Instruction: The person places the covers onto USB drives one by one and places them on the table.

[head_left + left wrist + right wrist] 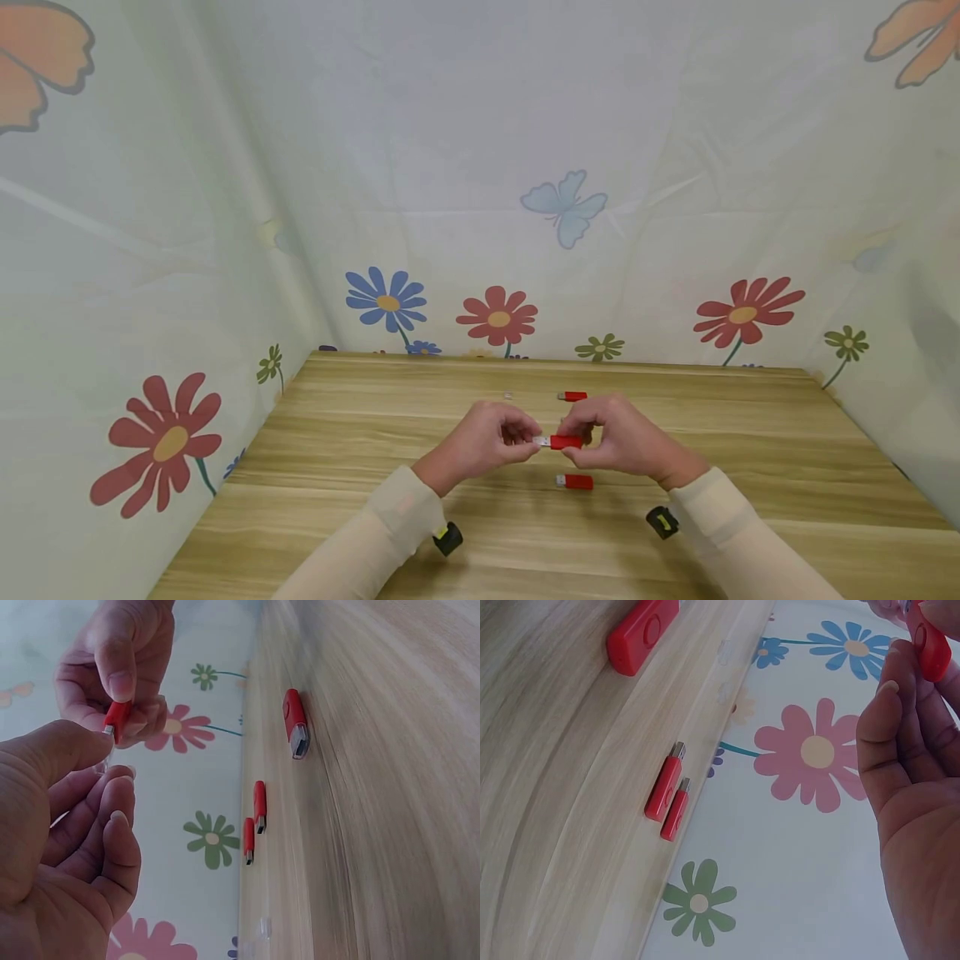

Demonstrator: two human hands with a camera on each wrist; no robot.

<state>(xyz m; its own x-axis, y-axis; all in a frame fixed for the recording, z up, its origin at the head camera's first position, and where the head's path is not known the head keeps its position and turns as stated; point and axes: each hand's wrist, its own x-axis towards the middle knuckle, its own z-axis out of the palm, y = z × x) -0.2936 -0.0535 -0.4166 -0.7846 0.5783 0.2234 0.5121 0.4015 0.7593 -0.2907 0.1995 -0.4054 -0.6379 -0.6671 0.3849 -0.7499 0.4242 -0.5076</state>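
Over the wooden table, my right hand (613,435) pinches the body of a red USB flash drive (566,442) between thumb and fingers. The metal plug of that drive points left. My left hand (483,443) pinches a small clear cap (104,762) at the plug end; whether the cap sits on the plug, I cannot tell. Below the hands lies another red USB drive (295,724), its plug toward the left. Two further red drives (664,782) lie side by side toward the back; in the head view the right hand hides part of that area.
A tiny clear piece (507,396) lies at the back of the table (360,433). Clear pieces (725,651) also show faintly in the right wrist view. A flower-printed cloth (645,275) hangs along the table's back and sides. Small black devices (447,538) sit at both wrists.
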